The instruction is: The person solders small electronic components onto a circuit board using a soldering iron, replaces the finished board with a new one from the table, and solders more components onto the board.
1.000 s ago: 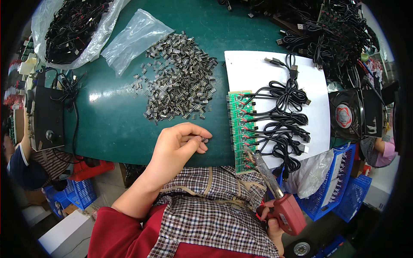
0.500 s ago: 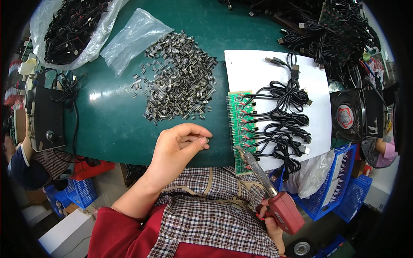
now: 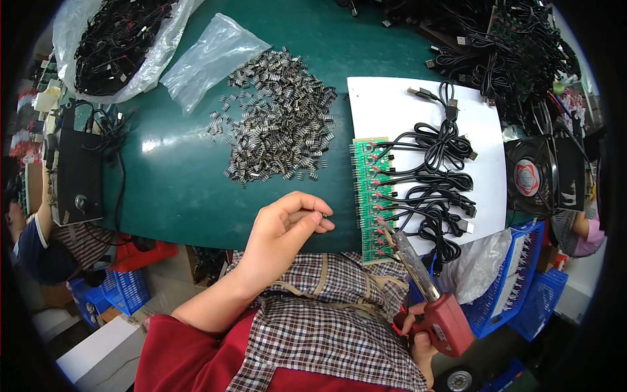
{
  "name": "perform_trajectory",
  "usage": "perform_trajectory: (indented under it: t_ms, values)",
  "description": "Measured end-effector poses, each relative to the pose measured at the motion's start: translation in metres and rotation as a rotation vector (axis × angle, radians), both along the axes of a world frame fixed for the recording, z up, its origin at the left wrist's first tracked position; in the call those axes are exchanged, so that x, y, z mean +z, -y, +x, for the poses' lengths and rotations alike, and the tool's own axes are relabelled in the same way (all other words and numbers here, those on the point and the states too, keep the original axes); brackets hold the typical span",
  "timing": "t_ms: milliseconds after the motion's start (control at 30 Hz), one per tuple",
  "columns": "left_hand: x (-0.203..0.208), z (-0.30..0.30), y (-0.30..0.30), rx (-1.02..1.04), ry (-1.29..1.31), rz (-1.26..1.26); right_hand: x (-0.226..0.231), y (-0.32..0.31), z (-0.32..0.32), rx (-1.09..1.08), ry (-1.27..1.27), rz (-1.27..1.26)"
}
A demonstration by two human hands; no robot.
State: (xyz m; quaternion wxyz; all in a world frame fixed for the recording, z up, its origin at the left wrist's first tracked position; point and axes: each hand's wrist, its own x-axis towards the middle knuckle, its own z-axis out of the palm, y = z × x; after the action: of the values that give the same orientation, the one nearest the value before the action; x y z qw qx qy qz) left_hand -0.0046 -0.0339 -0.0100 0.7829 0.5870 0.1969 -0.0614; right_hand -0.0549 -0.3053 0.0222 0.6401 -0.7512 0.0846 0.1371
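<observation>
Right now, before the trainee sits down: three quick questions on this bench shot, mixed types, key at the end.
1. Short answer: what does the right hand hold?
2. True or false: the pile of small pinned parts lies to the left of the green circuit board.
3. Multiple choice: from the board, the black cables run to the A) left; B) right; C) person's lap.

Key: 1. A red-bodied soldering tool. 2. True. 3. B.
</observation>
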Motion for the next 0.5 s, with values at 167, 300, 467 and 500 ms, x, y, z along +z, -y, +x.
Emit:
perform_trajectory:
  t_ms: [167, 300, 467, 500]
  values:
    - [0.012, 0.004, -0.002, 0.160, -0.096, -0.228, -0.003, 0.007, -0.003, 0.023, 0.026, -0.004]
    - [0.016, -0.002, 0.002, 0.136, 0.000, 0.004, -0.004, 0.010, -0.005, 0.055, 0.045, -0.062]
    - [0.018, -0.005, 0.019, -0.071, -0.039, 0.015, -0.002, 0.007, -0.004, 0.026, 0.037, -0.035]
    - [0.017, -0.005, 0.020, -0.160, -0.050, 0.038, -0.002, 0.010, -0.005, 0.039, 0.034, -0.037]
